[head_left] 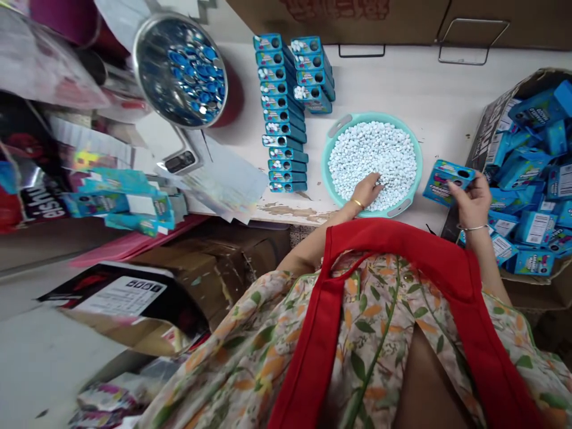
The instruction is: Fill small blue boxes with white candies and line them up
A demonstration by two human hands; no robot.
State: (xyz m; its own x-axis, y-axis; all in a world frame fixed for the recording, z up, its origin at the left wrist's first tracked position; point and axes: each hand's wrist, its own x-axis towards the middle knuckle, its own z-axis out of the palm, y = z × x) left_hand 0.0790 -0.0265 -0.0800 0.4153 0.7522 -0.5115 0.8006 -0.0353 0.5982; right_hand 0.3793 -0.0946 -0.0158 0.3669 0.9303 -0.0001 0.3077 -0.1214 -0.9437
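- Head view: the small blue box (447,180) sits in the right hand (471,202), just right of the teal basin (333,140) and left of the cardboard carton (491,113). Its long axis runs left to right, tilted slightly, and the face with the round hole points up toward the camera.
- The right hand's fingers pinch the box at its right end, thumb on top.
- The left hand (367,189) rests in the basin's near edge, fingers curled down into the small white pellets (373,155); whether they grip any I cannot tell.
- The carton on the right is heaped with more blue boxes (531,173), lying at all angles.
- Beyond the basin, two rows of filled boxes (286,113) stand stacked on the white table (429,89).
- Far left, a steel bowl (181,68) holds blue caps.
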